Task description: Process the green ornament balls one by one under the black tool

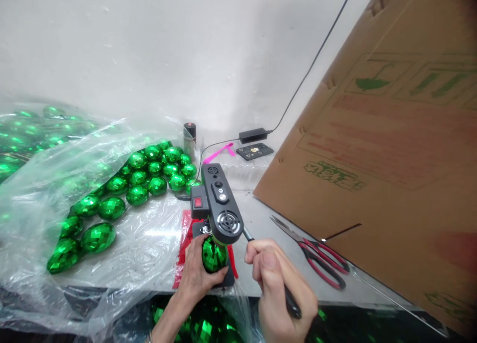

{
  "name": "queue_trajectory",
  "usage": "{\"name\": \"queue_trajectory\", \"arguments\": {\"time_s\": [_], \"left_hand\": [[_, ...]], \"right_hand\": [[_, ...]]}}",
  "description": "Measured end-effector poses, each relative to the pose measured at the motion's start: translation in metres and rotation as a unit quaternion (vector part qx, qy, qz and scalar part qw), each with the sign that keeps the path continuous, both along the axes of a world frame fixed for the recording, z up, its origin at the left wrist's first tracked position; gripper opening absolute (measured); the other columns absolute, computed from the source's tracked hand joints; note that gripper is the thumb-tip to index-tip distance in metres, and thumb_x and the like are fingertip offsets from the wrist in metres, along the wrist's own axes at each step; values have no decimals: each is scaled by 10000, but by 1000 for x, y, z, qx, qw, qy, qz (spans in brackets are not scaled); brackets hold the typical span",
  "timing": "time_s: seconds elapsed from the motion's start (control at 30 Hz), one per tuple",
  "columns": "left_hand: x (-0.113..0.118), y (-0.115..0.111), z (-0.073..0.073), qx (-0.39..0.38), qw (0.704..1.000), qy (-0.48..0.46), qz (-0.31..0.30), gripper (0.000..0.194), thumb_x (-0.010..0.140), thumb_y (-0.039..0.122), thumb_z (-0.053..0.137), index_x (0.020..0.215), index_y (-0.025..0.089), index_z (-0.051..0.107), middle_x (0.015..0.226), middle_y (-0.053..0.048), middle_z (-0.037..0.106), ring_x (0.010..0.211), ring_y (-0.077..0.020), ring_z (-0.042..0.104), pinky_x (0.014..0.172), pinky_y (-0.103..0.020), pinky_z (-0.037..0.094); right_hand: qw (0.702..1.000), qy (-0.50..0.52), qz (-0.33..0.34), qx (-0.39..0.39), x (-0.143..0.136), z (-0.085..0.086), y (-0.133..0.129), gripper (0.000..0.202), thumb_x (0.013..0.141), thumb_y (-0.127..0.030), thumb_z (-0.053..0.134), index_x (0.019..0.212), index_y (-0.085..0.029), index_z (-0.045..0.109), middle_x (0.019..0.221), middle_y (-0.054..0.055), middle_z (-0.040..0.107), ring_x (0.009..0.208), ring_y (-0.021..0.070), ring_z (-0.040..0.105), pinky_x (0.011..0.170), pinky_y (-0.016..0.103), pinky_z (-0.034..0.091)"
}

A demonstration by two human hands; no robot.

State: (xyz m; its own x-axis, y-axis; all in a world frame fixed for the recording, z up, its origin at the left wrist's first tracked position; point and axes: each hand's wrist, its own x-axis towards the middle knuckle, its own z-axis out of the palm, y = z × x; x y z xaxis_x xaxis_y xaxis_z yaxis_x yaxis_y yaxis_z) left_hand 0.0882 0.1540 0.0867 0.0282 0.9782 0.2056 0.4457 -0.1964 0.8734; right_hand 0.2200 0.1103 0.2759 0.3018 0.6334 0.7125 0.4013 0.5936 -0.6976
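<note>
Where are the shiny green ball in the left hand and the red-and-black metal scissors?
Shiny green ball (pixel 214 255): head view, on its faceted front.
Red-and-black metal scissors (pixel 303 242): head view, where blades meet handles.

The left hand (pixel 197 266) grips 1 faceted green ball (pixel 215 256) beneath the head of a black machine (pixel 224 201), while the right hand (pixel 283 288) wraps around the machine's lever (pixel 292 304). More shiny green balls (pixel 137 195) lie to the left, partly under clear plastic (pixel 84 169). To the right, 1 pair of red-and-black scissors (pixel 328 261) lies near printed cardboard (pixel 376 144). Behind the machine are a black adapter (pixel 253 135) and a pink strip (pixel 217 154).
</note>
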Motion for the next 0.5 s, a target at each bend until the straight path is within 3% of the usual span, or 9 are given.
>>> {"name": "queue_trajectory", "arguments": {"time_s": [0.2,0.37,0.5], "left_hand": [[1,6,-17,34,999,-1,17,870,609,388,905,1409,163,650,1302,-189,788,1233,-456,751,1115,-677,602],[3,5,-19,64,998,12,13,850,616,374,908,1399,160,657,1284,-182,801,1185,-445,776,1072,-660,635],[4,3,-20,71,997,20,19,830,632,364,899,1401,169,655,1288,-176,798,1197,-443,768,1070,-661,635]], "right_hand": [[999,15,6,29,-1,-18,2,358,1096,-62,488,779,-200,579,715,-2,590,613,112,590,534,247,417],[994,55,-22,91,-8,-47,7,381,1097,-78,481,742,-211,517,644,-39,505,649,114,613,590,250,459],[992,59,-41,105,-11,-57,9,408,1103,-115,478,707,-214,498,607,-45,486,620,114,602,566,251,454]]}}
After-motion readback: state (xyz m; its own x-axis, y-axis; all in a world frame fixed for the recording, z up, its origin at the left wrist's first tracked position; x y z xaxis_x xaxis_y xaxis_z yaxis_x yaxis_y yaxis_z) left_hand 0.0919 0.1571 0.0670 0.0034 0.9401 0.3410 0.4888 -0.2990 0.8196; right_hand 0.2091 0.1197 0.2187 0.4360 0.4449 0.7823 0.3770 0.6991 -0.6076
